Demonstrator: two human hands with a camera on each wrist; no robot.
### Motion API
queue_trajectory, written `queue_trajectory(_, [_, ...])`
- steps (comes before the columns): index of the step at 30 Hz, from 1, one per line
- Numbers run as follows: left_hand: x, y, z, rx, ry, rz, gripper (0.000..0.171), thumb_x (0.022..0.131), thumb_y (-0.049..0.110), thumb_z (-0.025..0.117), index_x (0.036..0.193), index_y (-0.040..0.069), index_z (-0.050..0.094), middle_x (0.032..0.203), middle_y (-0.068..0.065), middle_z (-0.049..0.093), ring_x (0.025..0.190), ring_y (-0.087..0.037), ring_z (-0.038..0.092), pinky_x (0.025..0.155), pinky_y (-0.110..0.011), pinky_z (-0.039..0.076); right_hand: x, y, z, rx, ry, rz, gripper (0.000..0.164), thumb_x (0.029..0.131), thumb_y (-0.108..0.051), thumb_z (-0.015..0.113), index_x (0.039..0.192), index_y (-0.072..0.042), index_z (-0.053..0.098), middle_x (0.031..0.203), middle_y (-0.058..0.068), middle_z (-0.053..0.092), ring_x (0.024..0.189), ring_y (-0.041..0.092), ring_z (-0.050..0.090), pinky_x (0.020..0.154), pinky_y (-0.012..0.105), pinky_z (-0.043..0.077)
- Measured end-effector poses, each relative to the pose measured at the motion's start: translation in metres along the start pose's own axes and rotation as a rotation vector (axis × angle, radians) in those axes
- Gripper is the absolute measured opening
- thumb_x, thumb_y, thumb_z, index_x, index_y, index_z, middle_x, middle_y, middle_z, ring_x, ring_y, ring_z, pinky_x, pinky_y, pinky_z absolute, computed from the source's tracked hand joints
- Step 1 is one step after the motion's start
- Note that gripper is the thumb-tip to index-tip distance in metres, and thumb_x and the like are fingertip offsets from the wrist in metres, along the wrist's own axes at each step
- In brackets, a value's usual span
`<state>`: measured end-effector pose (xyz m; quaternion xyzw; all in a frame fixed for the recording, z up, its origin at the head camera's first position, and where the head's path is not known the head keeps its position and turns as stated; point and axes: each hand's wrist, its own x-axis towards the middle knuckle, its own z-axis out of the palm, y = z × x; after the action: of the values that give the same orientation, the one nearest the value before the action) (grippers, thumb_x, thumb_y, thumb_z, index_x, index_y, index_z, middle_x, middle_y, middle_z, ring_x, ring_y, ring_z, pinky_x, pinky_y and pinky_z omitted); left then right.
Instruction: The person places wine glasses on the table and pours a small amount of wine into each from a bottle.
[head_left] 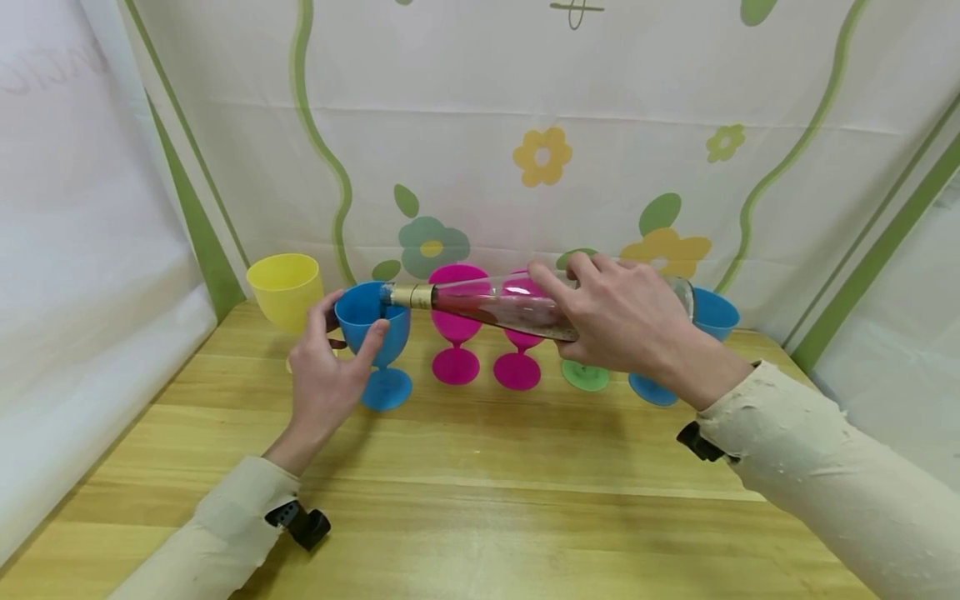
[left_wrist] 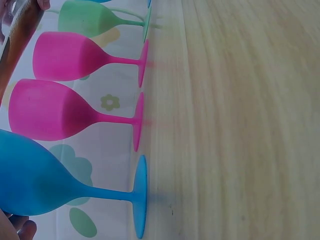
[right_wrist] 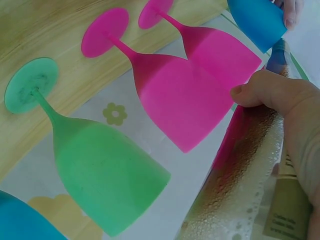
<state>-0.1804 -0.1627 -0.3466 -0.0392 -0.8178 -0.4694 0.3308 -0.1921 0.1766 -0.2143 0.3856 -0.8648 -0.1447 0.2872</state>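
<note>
My left hand (head_left: pixel 327 371) holds the bowl of a blue goblet (head_left: pixel 390 342), thumb on the near side and fingers at its left. The goblet stands upright, its foot on the table in the left wrist view. My right hand (head_left: pixel 622 312) grips a clear glass bottle (head_left: pixel 480 304) around its body. The bottle lies almost level, with its gold-collared neck pointing left and its mouth at the goblet's rim. Reddish liquid shows through the glass, and the right wrist view shows bubbles inside. How much liquid is in the goblet is hidden.
A yellow goblet (head_left: pixel 285 292) stands at the far left, partly behind my left hand. Right of the held goblet come two magenta goblets (head_left: pixel 455 365) (head_left: pixel 517 372), a green goblet (right_wrist: pixel 102 165) and another blue goblet (head_left: pixel 714 312). A printed cloth (head_left: pixel 465 167) hangs behind the wooden table (head_left: pixel 465 500).
</note>
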Motion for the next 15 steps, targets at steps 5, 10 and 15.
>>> queue_trajectory(5, [-0.0002,-0.0001,-0.0005,0.004,-0.003,0.004,0.068,0.098,0.036,0.076,0.152,0.006,0.049,0.135,-0.017,0.070,0.119,-0.032,0.066,0.084,-0.032,0.049,0.0004,-0.0003,-0.0008,0.002,-0.015,0.005,0.076,0.076,-0.043,0.086,0.137,-0.014,0.051,0.105,0.018,0.071,0.076,0.035,0.072,0.051,0.044,0.058])
queue_trajectory(10, [-0.0001,0.0002,-0.0007,0.002,-0.005,0.000,0.067,0.098,0.035,0.075,0.153,0.007,0.048,0.135,-0.017,0.070,0.119,-0.032,0.065,0.084,-0.029,0.048,0.0006,-0.0003,-0.0010,0.001,-0.014,0.005,0.076,0.076,-0.043,0.086,0.137,-0.014,0.051,0.104,0.018,0.071,0.076,0.035,0.072,0.051,0.044,0.058])
queue_trajectory(15, [-0.0002,0.0008,-0.0006,0.003,-0.005,-0.004,0.067,0.098,0.035,0.075,0.153,0.006,0.048,0.135,-0.017,0.070,0.119,-0.032,0.065,0.085,-0.030,0.048,0.0008,0.0002,-0.0015,0.002,-0.014,0.003,0.076,0.076,-0.043,0.086,0.137,-0.014,0.051,0.104,0.018,0.071,0.076,0.035,0.072,0.052,0.045,0.059])
